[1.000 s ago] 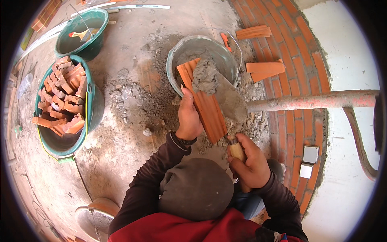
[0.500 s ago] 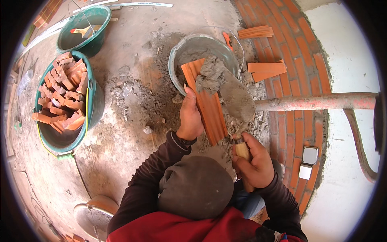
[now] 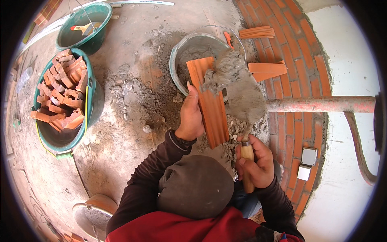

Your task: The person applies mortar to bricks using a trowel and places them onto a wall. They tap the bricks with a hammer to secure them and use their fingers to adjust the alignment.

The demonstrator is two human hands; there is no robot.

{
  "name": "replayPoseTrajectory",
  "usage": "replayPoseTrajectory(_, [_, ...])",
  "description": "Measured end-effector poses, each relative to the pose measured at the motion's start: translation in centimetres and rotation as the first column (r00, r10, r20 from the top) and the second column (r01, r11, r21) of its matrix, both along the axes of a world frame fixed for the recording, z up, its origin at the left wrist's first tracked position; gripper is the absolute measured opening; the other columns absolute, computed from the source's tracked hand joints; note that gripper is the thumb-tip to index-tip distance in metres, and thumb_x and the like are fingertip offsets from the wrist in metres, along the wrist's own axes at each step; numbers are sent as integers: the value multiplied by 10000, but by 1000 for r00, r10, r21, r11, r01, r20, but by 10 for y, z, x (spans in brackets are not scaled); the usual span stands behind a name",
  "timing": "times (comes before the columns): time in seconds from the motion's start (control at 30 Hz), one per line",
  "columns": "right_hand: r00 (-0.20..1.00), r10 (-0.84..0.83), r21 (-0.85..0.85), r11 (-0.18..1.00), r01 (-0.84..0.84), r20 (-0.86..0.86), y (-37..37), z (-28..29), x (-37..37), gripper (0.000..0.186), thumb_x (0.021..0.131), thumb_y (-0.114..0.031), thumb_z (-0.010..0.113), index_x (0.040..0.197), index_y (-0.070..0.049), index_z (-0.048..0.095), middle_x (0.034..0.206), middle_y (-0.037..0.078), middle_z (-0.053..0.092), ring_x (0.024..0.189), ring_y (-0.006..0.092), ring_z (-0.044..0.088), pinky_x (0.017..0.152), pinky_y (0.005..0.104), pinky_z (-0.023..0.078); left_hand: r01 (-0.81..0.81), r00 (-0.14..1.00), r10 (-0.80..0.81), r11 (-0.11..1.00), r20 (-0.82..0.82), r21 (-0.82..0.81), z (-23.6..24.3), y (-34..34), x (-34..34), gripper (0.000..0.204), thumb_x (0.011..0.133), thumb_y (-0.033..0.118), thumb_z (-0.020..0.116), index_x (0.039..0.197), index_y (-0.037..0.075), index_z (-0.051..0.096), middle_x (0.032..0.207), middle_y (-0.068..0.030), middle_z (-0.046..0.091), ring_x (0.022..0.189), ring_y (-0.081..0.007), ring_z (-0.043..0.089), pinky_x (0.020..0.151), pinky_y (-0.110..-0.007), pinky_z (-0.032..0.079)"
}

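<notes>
My left hand (image 3: pixel 191 117) grips a grooved orange clay brick strip (image 3: pixel 214 125) along its left edge, tilted over the near side of a mortar bucket (image 3: pixel 174 66). In my right hand (image 3: pixel 260 163) is a trowel (image 3: pixel 247 152), held by its wooden handle with the fingers wrapped round it. Grey wet mortar covers the trowel's blade, which points away from me just right of the strip. A lump of mortar (image 3: pixel 211 82) bridges the blade and the strip's upper right edge. More mortar sits in the bucket, partly hidden behind strip and blade.
To the left, a green bucket (image 3: pixel 93 101) holds broken brick pieces (image 3: pixel 64 86); another green bucket (image 3: pixel 98 38) behind it holds a brush (image 3: pixel 82 28). Loose strips (image 3: pixel 268 70) and an orange-handled tool (image 3: pixel 228 39) lie right of the mortar bucket. A pipe (image 3: pixel 322 104) crosses the brickwork (image 3: pixel 288 76).
The trowel and my right hand have shifted right and slightly toward me. The mortar has moved down along the strip's right edge. The strip's far end has moved slightly right.
</notes>
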State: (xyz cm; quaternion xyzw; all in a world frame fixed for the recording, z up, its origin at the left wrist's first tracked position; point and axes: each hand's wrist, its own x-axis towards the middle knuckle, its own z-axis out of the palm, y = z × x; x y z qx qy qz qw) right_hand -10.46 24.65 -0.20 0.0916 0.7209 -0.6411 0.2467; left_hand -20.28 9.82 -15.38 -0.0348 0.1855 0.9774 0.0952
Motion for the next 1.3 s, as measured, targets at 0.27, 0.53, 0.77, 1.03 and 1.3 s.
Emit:
replayPoseTrajectory(0.27, [998, 45, 112, 993, -40, -42, -4, -7, -2, 436, 850, 56, 490, 1277, 8, 416, 899, 48, 526, 595, 104, 546, 497, 242, 457, 46, 999, -46, 999, 6, 29, -5, 5, 2, 622, 1011, 558, 269, 1354, 66, 434, 1206, -100, 584, 1067, -225, 596, 917, -413, 504])
replayPoseTrajectory(0.53, [999, 6, 2, 1000, -6, -49, -6, -13, -2, 445, 841, 61, 473, 1279, 10, 410, 894, 60, 526, 582, 111, 543, 499, 251, 465, 139, 990, -137, 985, -22, 102, -10, 3, 6, 558, 1034, 503, 258, 1327, 67, 445, 1183, -95, 594, 1049, -205, 604, 914, -389, 503])
replayPoseTrajectory(0.77, [991, -59, -175, 984, 38, -120, 6, -15, 11, 474, 826, 46, 493, 1291, 0, 416, 895, 76, 521, 578, 122, 540, 512, 258, 469, 108, 994, -109, 992, 11, 69, 8, -4, 2, 565, 1027, 525, 259, 1310, 78, 458, 1174, -89, 589, 1026, -211, 606, 898, -397, 507])
replayPoseTrajectory(1.03, [995, 26, -94, 995, -35, -95, 22, -10, 30, 410, 866, 36, 500, 1271, 2, 456, 849, 58, 535, 561, 103, 523, 512, 244, 458, 61, 998, -63, 992, 15, 111, 17, -15, -3, 556, 1037, 503, 250, 1311, 70, 465, 1179, -81, 590, 1047, -208, 598, 915, -405, 496])
replayPoseTrajectory(1.3, [985, 137, 363, 917, -167, 108, 20, 20, 30, 342, 873, -13, 578, 1203, 43, 506, 806, 61, 581, 597, 108, 568, 534, 255, 466, 28, 998, -24, 998, -61, 63, 22, -17, -6, 587, 1029, 519, 248, 1400, 82, 377, 1263, -107, 548, 1123, -254, 561, 958, -441, 480])
